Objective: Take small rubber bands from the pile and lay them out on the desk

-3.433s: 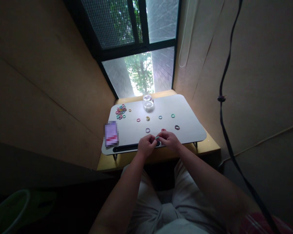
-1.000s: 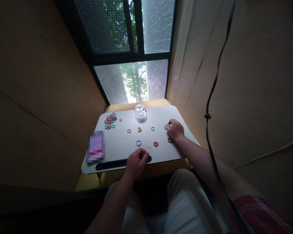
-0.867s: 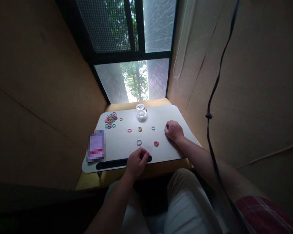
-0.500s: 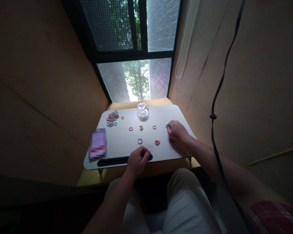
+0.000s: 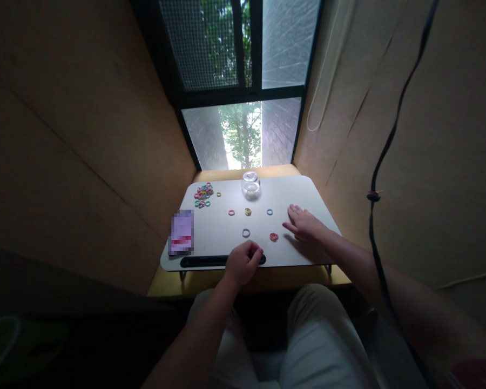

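My right hand (image 5: pixel 303 222) is open, fingers spread low over the right side of the white table (image 5: pixel 210 237). No band shows in its fingers; what lies under the palm is hidden. Left of it lie a red band cluster (image 5: pixel 274 237) and a blue band (image 5: pixel 269 212). My left hand (image 5: pixel 244 262) rests closed at the near edge, over the black slot (image 5: pixel 204 261); I cannot make out whether it holds anything. Beyond it is a lavender band (image 5: pixel 246 233). Farther back lie a pink band (image 5: pixel 231 213) and yellow bands (image 5: pixel 248 212).
A mixed heap of bands (image 5: pixel 203 192) lies at the back left, a single yellow band (image 5: pixel 218 194) beside it. A clear round container (image 5: pixel 251 188) stands at the back middle. A blurred purple packet (image 5: pixel 182 232) lies at the left edge. A black cord (image 5: pixel 373 195) hangs at right.
My right hand has opened from a pinch at a green band, which no longer shows. My left hand stays closed at the near edge. The whole view has shifted, moving the table rightward.
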`<move>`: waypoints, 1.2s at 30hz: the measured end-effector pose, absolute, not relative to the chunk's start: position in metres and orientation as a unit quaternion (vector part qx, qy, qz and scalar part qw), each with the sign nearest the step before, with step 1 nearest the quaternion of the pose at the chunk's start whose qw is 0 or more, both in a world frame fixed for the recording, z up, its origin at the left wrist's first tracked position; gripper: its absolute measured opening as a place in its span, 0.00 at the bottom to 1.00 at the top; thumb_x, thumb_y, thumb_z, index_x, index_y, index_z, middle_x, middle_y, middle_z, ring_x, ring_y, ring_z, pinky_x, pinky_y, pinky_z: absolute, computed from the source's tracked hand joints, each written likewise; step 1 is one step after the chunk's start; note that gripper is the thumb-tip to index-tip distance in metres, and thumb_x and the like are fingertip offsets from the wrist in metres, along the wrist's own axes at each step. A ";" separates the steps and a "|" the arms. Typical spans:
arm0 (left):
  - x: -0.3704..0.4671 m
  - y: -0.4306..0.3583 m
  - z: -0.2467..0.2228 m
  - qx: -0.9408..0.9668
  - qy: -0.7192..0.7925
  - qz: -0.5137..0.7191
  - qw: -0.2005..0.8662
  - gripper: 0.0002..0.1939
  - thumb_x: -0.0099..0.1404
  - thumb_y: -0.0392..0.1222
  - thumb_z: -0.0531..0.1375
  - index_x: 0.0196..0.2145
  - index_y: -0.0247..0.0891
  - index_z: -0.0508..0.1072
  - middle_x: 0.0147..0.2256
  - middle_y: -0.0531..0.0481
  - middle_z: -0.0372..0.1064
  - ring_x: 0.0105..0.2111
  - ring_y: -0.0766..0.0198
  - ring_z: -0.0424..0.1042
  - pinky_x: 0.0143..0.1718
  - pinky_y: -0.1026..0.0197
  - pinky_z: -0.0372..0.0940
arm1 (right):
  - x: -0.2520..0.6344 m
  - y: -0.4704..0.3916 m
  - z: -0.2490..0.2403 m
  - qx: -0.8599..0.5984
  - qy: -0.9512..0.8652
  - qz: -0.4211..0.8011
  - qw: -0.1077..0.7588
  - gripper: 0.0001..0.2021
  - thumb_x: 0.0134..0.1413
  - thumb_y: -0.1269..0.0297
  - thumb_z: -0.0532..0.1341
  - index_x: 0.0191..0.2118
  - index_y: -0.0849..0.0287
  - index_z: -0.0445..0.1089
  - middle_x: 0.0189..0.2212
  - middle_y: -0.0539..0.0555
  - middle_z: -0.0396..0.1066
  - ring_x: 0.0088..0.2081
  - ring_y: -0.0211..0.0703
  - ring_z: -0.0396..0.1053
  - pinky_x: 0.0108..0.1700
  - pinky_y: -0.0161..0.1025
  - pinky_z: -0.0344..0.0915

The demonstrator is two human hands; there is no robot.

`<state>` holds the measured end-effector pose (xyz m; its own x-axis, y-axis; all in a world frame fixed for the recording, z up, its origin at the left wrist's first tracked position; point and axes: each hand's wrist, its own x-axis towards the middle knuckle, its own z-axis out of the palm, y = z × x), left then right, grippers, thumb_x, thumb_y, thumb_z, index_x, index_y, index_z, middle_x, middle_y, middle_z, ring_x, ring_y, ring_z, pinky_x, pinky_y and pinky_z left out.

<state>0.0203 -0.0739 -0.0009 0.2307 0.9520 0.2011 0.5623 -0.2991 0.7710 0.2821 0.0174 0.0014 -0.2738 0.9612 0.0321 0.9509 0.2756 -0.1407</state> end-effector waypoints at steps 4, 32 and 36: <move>0.020 -0.073 -0.001 0.729 0.517 0.349 0.283 0.14 0.65 0.50 0.54 0.29 0.38 0.70 0.25 0.54 0.68 0.26 0.67 0.65 0.30 0.64 0.57 | 0.296 0.021 0.000 -0.615 -0.778 0.054 0.117 0.32 0.64 0.50 0.46 0.66 0.67 0.51 0.67 0.67 0.47 0.67 0.57 0.48 0.65 0.53 0.50; -0.093 0.088 0.033 0.729 0.681 0.059 -0.049 0.21 0.67 0.36 0.46 0.52 0.35 0.70 0.51 0.37 0.68 0.49 0.49 0.65 0.50 0.50 0.61 | 0.326 0.001 -0.018 -0.664 -0.718 -0.059 0.200 0.23 0.59 0.57 0.52 0.54 0.65 0.67 0.59 0.67 0.62 0.61 0.60 0.57 0.61 0.57 0.52; -0.087 0.103 0.039 0.735 0.674 0.027 -0.070 0.19 0.66 0.36 0.47 0.44 0.35 0.75 0.49 0.35 0.69 0.48 0.47 0.65 0.46 0.49 0.63 | 0.326 0.001 -0.018 -0.668 -0.716 -0.063 0.193 0.23 0.59 0.56 0.52 0.54 0.65 0.67 0.59 0.66 0.62 0.61 0.60 0.57 0.61 0.57 0.53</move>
